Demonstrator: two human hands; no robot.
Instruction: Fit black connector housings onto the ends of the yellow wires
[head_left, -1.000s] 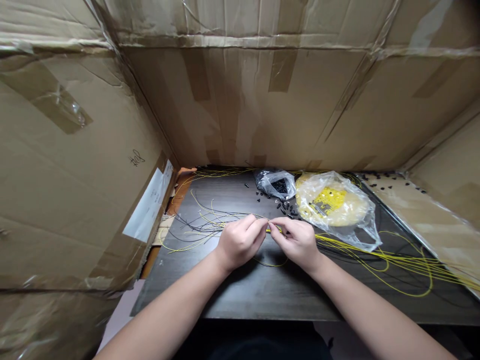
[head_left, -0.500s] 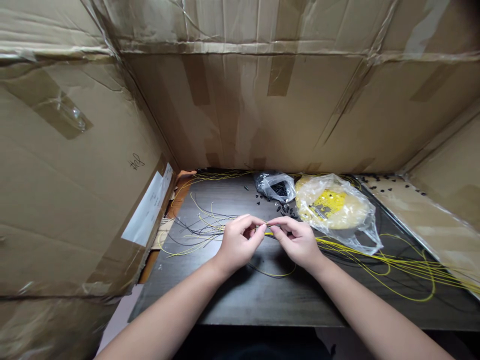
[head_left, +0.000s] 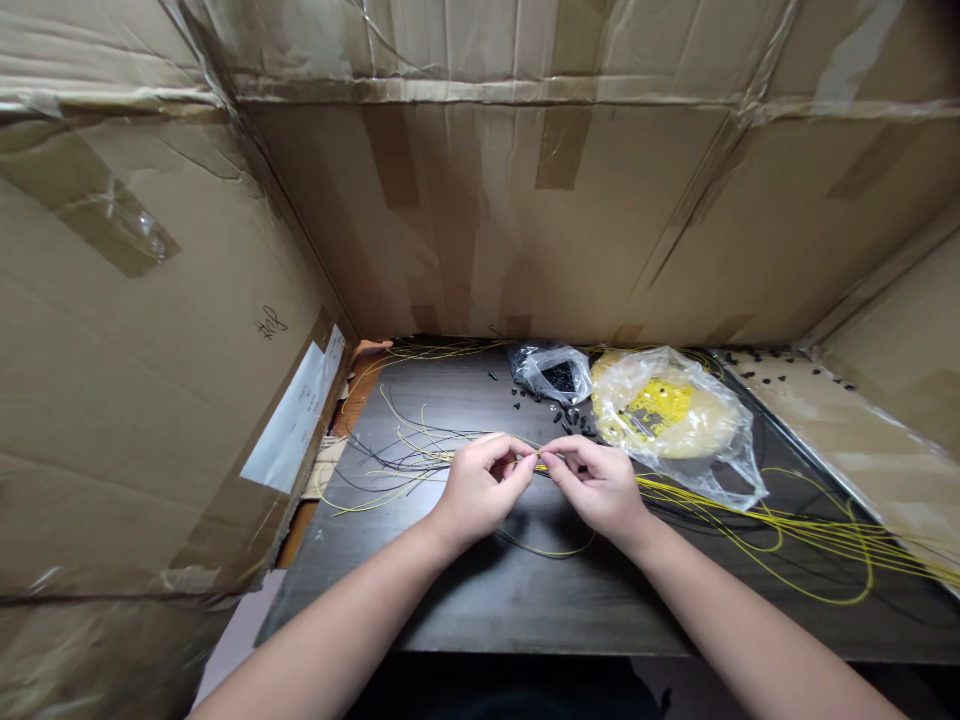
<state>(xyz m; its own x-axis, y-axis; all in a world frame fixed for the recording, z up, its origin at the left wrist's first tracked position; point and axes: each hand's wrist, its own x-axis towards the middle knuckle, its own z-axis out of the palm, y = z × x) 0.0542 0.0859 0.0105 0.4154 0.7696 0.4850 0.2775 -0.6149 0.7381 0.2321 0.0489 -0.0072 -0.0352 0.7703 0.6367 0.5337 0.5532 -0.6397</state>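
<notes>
Since a second ago, left hand [head_left: 476, 490] has uncurled slightly, thumb arching from index.
Left and right hand [head_left: 600, 490] fingertips meet, pinching thin wire [head_left: 539, 455] above dark tabletop [head_left: 510, 610], at yellow wire bundle [head_left: 690, 492], near bag of yellow parts [head_left: 664, 405].

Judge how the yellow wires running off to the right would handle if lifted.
The yellow wires would likely flex easily yet spring a little, since some hold wide, smooth loops. They look thin, so each is probably light. Lifting one might drag others, as several run bunched together and cross.
</notes>
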